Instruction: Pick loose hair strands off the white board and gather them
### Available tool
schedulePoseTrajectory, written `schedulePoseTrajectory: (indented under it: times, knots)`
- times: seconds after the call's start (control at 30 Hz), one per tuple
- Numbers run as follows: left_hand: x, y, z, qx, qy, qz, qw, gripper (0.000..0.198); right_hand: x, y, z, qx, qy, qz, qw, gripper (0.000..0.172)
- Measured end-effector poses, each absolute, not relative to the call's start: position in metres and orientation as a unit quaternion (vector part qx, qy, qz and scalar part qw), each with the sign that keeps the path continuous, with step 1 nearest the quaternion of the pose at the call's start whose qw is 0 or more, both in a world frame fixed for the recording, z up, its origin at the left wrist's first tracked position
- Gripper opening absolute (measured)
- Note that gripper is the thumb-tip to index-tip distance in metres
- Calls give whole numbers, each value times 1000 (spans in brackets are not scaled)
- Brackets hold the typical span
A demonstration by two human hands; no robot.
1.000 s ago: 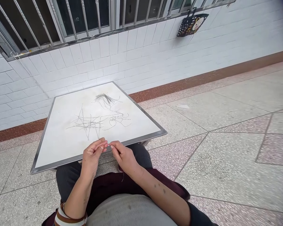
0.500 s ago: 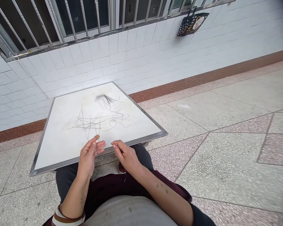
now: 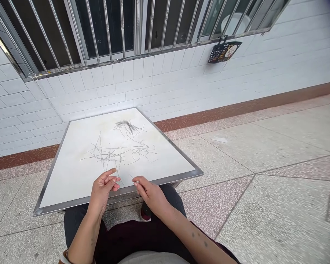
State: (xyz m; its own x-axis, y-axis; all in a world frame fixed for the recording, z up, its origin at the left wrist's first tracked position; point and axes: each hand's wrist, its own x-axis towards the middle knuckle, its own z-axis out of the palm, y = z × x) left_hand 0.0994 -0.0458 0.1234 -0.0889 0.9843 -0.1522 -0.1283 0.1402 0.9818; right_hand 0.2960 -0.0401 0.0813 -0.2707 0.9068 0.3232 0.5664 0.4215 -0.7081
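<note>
My right hand (image 3: 151, 192): thumb and pointer are closed in a pinch, and one thin strand (image 3: 131, 176) pokes out past the tips.
My left hand (image 3: 102, 190): pointer up, thumb bent in by the other fingers. The strands are so thin that I can't tell if I grip one here.
Step now: I think I'm working one strand between my two hands, which are close but apart.
Next move: I'd say it needs a soft, tight pinch and slow hands, so the strand doesn't slip.
White table (image 3: 68, 179): its near edge is just by my hands.
Loose strands (image 3: 109, 157): they lie criss-cross in the middle of the table.
Dark bunch (image 3: 129, 127): more strands, packed close, farther back.
Bag (image 3: 224, 52): hangs by the window bars.
</note>
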Motion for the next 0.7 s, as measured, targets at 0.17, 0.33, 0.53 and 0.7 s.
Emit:
schedulePoseTrajectory:
  times: [0.17, 0.33, 0.53, 0.7]
  knots:
    - [93, -38, 121, 450, 530, 460, 552, 48, 294, -36, 69, -449, -796, 196, 356, 25]
    - [93, -35, 120, 461, 513, 454, 564, 42, 291, -36, 58, -400, -835, 160, 341, 23]
    - [94, -39, 119, 475, 512, 451, 556, 43, 290, -38, 57, -371, -854, 133, 339, 25]
    - [91, -32, 112, 464, 512, 479, 542, 46, 296, -34, 50, -375, -866, 85, 320, 25]
